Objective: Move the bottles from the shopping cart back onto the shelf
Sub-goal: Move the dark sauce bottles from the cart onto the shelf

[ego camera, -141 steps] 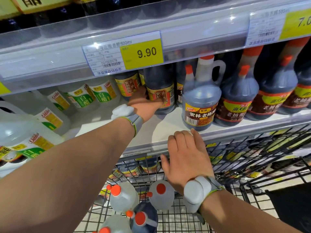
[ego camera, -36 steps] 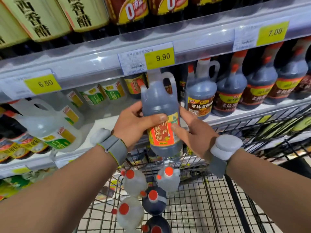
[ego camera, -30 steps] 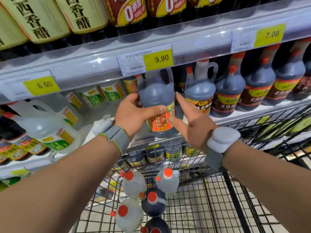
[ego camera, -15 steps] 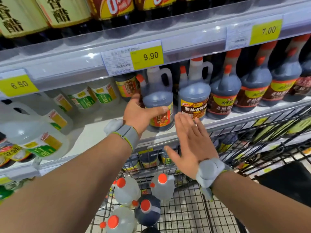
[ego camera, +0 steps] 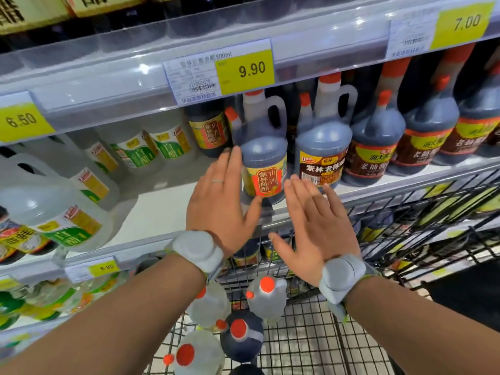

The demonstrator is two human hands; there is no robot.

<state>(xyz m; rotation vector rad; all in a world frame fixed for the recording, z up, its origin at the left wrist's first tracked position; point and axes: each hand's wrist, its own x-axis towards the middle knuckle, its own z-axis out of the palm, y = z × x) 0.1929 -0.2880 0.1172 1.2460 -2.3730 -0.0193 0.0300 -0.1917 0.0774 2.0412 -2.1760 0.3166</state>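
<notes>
Bright, even store light from overhead; wide-angle view, soft towards the edges.
White glare spots on the clear plastic shelf-edge strip point(ego camera: 143, 68). The figures on the yellow 9.90 price tag point(ego camera: 244, 70) are crisp, the small print beside them smeared. Soft grey shadows on the white shelf board point(ego camera: 162, 212). Clear white-vinegar jugs point(ego camera: 48, 212) at left are blurred and stretched. Shelf lines bow. Red-capped bottles point(ego camera: 239, 330) in the wire cart point(ego camera: 311, 345) are out of focus.

glossy plastic bottle point(ego camera: 263, 158), wire cart point(ego camera: 311, 345) — seemingly metal
</notes>
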